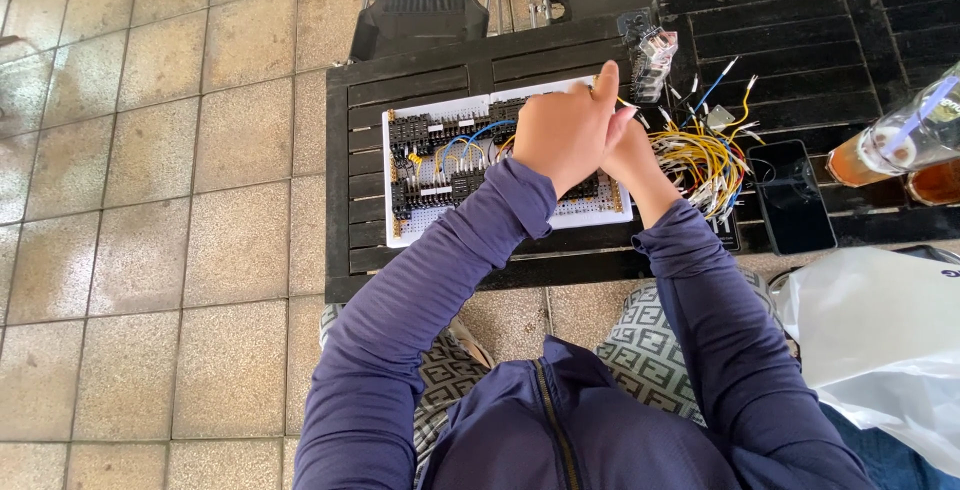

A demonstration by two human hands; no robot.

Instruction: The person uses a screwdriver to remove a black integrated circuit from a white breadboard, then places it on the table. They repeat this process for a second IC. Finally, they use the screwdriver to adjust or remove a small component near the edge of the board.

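Observation:
A white breadboard (440,165) with black chips and yellow and blue jumper wires lies on a dark slatted table (400,80). My left hand (565,130) is curled over the board's right half, index finger raised, with a thin yellow wire at its fingers. My right hand (632,150) presses against the left hand from the right, mostly hidden behind it. What its fingers grip I cannot make out.
A tangle of loose jumper wires (705,155) lies right of the board, a black phone (790,195) beside it. A small module (650,55) stands behind. Iced drinks (900,145) sit at the right edge, a white plastic bag (880,340) below. A dark chair (420,20) faces me.

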